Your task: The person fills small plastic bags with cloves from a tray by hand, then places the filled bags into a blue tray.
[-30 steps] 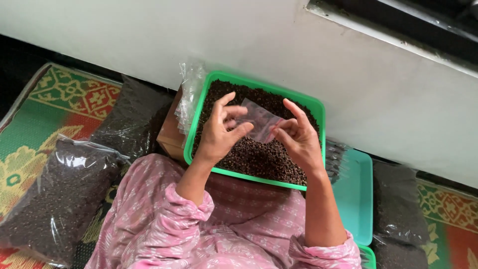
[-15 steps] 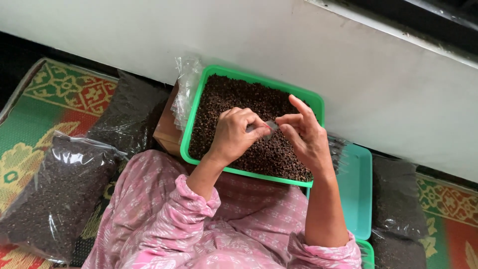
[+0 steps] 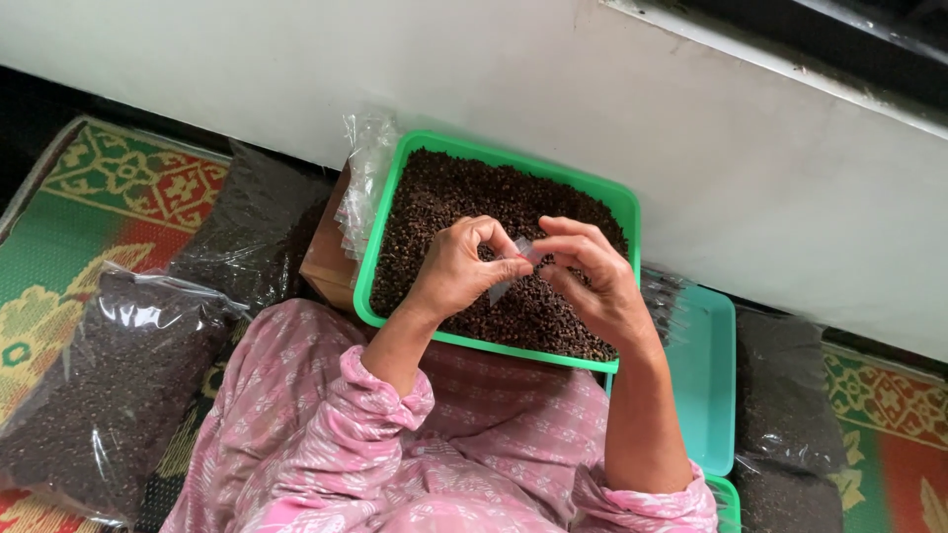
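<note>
A green tray full of small dark brown grains rests across my lap. Over its middle, my left hand and my right hand meet and pinch a small clear plastic bag between thumbs and fingertips. The bag is mostly hidden behind the fingers; only a narrow strip shows between the hands. Both hands hover just above the grains.
A stack of clear empty bags lies on a brown box left of the tray. Big plastic sacks of dark grains lie left and right. A teal tray sits to the right. A white wall runs behind, above a patterned mat.
The clear bag was held spread flat between both hands a second ago. Now the hands have closed together over it, and most of it is covered.
</note>
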